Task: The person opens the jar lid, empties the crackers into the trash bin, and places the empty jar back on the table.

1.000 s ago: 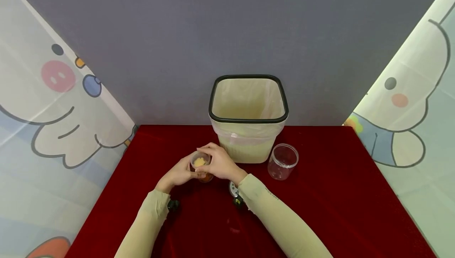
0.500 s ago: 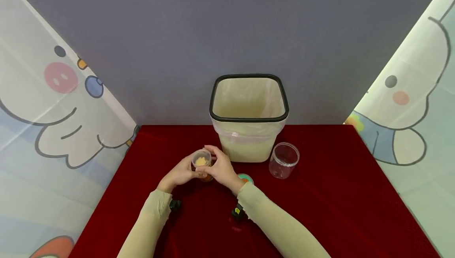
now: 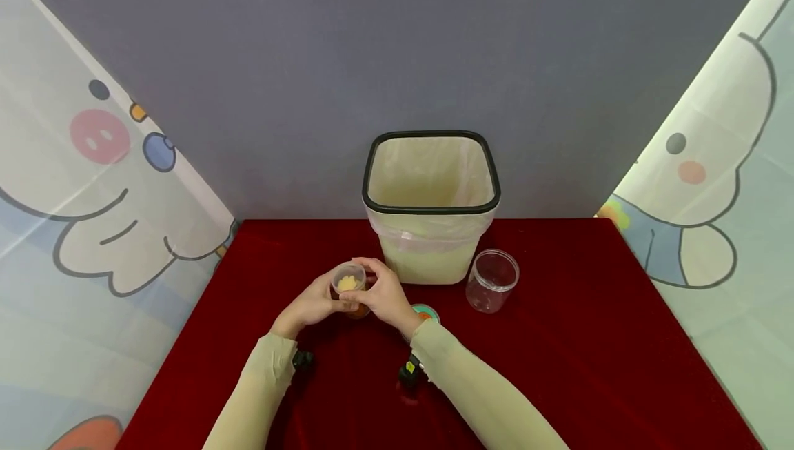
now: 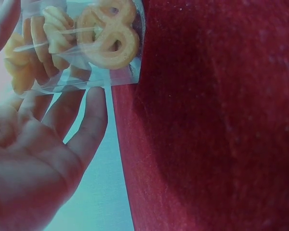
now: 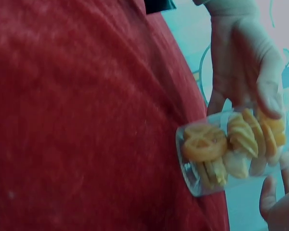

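Observation:
A clear plastic jar of cookies (image 3: pixel 348 283) is held just above the red cloth. My left hand (image 3: pixel 313 305) grips its left side, fingers behind and thumb in front. Across from it, my right hand (image 3: pixel 387 298) holds the jar near its top rim with thumb and fingers. In the left wrist view, a pretzel-shaped cookie (image 4: pixel 108 36) and several piped ones show through the jar wall, above the left hand (image 4: pixel 48 149). The right wrist view has the jar (image 5: pixel 231 149) lying sideways between both hands. Whether a cover closes its mouth is unclear.
Behind the hands stands a cream bin (image 3: pixel 428 257) with a black rim and plastic liner. A clear jar (image 3: pixel 493 284) without cookies stands to its right. Partly under my right wrist is a round teal and orange disc (image 3: pixel 426 312). Red cloth (image 3: pixel 589 340) covers the table.
My right hand has shifted slightly down and turned around the jar's rim. The teal face of the disc beside my right wrist now shows. My left hand keeps its grip.

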### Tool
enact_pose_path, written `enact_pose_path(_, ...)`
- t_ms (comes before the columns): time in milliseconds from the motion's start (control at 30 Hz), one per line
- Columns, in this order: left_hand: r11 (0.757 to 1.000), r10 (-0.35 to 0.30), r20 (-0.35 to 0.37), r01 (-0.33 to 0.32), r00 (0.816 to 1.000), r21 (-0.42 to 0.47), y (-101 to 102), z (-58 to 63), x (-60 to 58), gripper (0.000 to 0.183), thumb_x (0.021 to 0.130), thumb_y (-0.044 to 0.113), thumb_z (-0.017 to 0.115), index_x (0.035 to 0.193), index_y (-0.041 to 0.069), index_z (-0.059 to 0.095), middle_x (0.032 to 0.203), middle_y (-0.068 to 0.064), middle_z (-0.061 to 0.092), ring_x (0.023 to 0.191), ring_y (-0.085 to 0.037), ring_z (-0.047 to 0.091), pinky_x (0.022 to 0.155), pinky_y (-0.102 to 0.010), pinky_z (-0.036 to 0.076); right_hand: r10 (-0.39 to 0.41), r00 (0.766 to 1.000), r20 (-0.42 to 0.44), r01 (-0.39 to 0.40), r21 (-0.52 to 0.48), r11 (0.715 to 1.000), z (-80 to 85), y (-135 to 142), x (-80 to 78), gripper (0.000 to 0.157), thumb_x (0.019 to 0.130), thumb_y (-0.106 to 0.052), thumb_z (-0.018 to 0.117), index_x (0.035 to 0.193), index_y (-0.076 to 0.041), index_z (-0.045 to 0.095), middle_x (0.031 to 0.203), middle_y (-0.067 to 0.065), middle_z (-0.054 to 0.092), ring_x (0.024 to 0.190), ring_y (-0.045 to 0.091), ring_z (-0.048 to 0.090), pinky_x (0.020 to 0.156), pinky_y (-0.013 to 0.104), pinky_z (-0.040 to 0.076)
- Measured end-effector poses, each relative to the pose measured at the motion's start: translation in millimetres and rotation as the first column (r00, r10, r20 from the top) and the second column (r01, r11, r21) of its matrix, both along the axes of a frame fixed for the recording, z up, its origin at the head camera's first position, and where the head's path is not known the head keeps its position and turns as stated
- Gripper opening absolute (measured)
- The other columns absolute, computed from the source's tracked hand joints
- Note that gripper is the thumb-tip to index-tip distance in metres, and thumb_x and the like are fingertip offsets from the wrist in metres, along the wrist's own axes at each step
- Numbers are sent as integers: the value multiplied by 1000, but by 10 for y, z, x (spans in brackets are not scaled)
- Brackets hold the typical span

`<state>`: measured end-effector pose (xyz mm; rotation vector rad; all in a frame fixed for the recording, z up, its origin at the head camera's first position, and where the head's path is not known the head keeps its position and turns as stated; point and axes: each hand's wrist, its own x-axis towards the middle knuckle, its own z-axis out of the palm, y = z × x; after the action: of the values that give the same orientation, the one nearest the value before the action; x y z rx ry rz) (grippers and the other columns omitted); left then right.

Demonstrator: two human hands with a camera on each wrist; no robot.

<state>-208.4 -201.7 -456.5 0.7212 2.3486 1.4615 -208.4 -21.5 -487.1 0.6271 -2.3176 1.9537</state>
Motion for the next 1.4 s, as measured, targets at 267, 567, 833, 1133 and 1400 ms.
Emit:
enact_pose_path(267, 1000, -7, 8, 7, 1000, 5, 13, 15, 5, 66, 79, 11, 75, 137, 15, 43, 129, -2, 50, 116, -22, 49, 96, -44, 39, 45, 999, -23, -44, 41, 998, -20, 71, -49, 63, 73, -34, 80, 130, -26, 53, 119, -10, 56, 103, 10, 54, 85, 31, 47)
enact_pose_path(567, 1000, -14, 7, 14, 1000, 23, 10, 13, 4, 69, 79, 8, 75, 138, 14, 41, 132, -2, 48, 118, -21, 47, 97, -44, 37, 61, 998, 7, -61, 20, 998, 109, 97, -8, 58, 74, -23, 81, 123, -10, 53, 116, 3, 60, 104, 16, 55, 87, 41, 45)
enact_pose_path(833, 999, -17, -3, 17, 1000, 30, -8, 1, 4, 71, 77, 6, 76, 138, 13, 41, 130, -3, 50, 117, -22, 48, 97, -43, 38, 159, 987, 10, -159, 3, 987, 230, 159, 23, 56, 80, -12, 75, 130, -3, 51, 123, 14, 57, 112, 27, 53, 92, 50, 41)
enact_pose_path(1133, 1000, -9, -1, 9, 1000, 24, 11, 11, -9, 70, 78, 5, 75, 138, 14, 41, 129, -2, 50, 118, -21, 47, 98, -46, 36, 155, 988, 24, -156, 34, 987, 44, 175, -123, 59, 80, -25, 75, 134, -18, 51, 129, -5, 55, 115, 12, 50, 93, 39, 43)
enact_pose_path(1400, 998, -40, -21, 41, 999, 43, 7, -18, -14, 67, 78, 4, 75, 137, 9, 42, 128, -5, 51, 115, -22, 49, 96, -38, 40, 45, 995, -94, -46, -13, 999, 50, 132, 0, 64, 77, -21, 78, 133, -14, 49, 131, 6, 54, 115, 20, 51, 91, 45, 42)
